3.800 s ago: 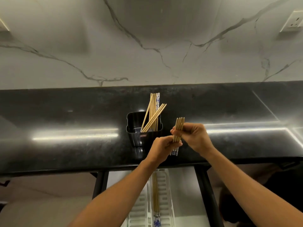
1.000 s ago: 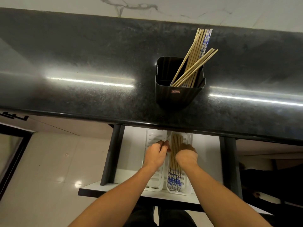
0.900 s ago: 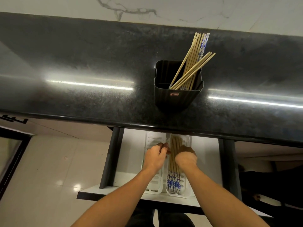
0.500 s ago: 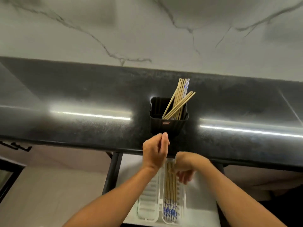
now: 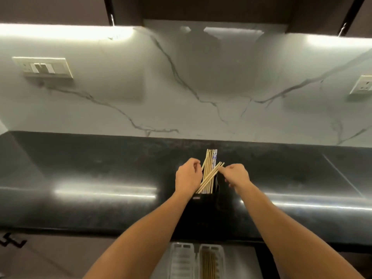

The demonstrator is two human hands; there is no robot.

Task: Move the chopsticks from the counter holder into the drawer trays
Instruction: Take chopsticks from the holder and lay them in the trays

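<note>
Black stone counter (image 5: 80,168), left hand (image 5: 188,176) curled against the chopsticks (image 5: 210,164) standing in the dark holder (image 5: 202,207), its grip impossible to make out, right hand (image 5: 236,175) pinching the tips of the leaning sticks, more sticks lying in the drawer tray (image 5: 221,258) below.

No legible text found. One small pale label (image 5: 196,197) sits on the front of the black holder (image 5: 204,206); its characters are too blurred to read. Switch plate (image 5: 43,67) and socket (image 5: 362,86) on the wall: no readable markings.
</note>
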